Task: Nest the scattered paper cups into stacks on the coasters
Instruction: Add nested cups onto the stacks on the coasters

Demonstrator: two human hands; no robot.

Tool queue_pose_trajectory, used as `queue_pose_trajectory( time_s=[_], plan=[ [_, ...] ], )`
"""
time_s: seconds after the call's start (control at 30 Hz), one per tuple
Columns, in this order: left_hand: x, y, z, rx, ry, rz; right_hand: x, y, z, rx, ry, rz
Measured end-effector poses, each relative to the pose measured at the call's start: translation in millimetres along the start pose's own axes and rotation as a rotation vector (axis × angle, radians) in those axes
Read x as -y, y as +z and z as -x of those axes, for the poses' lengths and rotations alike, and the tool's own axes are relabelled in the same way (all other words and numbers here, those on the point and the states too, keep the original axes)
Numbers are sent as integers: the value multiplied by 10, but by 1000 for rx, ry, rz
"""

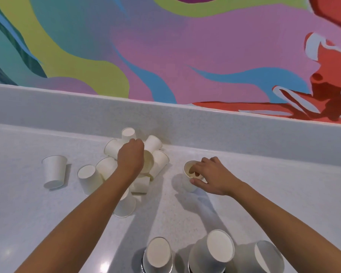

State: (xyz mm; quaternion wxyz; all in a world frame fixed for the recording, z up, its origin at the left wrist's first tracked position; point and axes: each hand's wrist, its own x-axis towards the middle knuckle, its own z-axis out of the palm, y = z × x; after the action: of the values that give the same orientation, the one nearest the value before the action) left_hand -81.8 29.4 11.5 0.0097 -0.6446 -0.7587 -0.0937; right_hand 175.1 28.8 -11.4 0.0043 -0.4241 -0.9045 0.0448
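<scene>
Several white paper cups lie jumbled in a pile point(156, 146) on the white counter, most upside down or on their sides. My left hand point(130, 157) reaches into the pile with fingers curled round the rim of an open cup point(148, 161). My right hand point(210, 174) grips an upright cup point(189, 169) to the right of the pile, fingertips inside its rim and thumb on its outer wall. Three upside-down stacks stand at the front: one point(158, 255), a second point(215, 251) and a third point(268, 257). A dark coaster edge point(144, 269) shows under the first.
An upright cup point(54, 171) stands alone at the left, with an inverted cup point(89, 179) beside it. The counter's raised back ledge point(224, 131) runs behind the pile, below a colourful painted wall point(165, 46).
</scene>
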Motion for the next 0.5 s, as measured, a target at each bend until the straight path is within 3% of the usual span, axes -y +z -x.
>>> queue_pose_trajectory(
  time_s=[0.27,0.5],
  plan=[
    [-673,-290,2,-92,72,376,-65,-98,-6,-254,174,-417],
    [-1052,-341,81,1,112,472,-29,-120,27,-290,244,-607]
  ],
)
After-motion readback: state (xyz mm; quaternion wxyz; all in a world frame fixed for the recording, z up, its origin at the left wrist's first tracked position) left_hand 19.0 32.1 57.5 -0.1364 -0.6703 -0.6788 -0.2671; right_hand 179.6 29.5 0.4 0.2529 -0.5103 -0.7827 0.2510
